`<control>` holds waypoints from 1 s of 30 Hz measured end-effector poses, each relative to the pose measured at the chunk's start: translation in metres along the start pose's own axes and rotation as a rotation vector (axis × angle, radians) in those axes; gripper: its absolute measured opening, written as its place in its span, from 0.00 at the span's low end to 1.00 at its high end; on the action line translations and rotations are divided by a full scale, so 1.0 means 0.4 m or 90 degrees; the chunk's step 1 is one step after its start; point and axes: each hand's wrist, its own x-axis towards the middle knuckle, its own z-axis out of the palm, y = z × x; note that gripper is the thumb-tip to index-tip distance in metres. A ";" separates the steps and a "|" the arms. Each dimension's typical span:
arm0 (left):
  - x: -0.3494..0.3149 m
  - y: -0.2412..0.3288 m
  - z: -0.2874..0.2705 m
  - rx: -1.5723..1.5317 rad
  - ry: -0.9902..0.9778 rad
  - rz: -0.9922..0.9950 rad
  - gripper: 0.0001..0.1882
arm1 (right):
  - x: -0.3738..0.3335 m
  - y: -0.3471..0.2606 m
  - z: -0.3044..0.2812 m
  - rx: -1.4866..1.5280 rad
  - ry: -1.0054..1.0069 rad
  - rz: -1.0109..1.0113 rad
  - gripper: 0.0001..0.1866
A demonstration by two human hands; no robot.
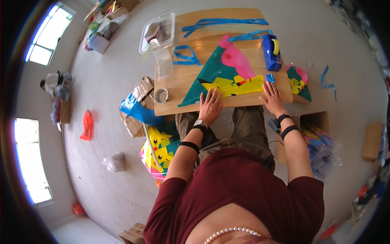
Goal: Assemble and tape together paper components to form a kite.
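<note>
Wooden table (180, 79) on smooth grey floor (103, 89). Well left of table: pale wall (30, 97), two paned windows (32, 160), bright white with daylight.

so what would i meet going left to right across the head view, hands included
Orange plastic bag on the floor → grey tape roll → left hand → right hand → loose blue ribbon on the floor → brown cardboard box at far right
</note>
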 end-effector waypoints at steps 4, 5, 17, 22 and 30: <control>-0.008 -0.008 0.007 -0.009 0.010 0.005 0.29 | 0.003 -0.076 -0.004 -0.071 0.049 -0.006 0.38; -0.010 -0.010 0.008 -0.006 0.012 0.015 0.29 | 0.011 -0.110 0.004 -0.083 0.121 -0.032 0.37; -0.009 -0.053 -0.017 -0.073 0.001 -0.025 0.29 | 0.112 -0.392 0.083 0.013 0.028 -0.195 0.36; -0.035 -0.159 -0.080 0.011 0.122 -0.240 0.10 | 0.111 -0.395 0.083 0.007 0.050 -0.189 0.37; -0.066 -0.243 -0.084 -0.058 0.136 -0.287 0.09 | 0.113 -0.398 0.075 0.008 0.028 -0.184 0.37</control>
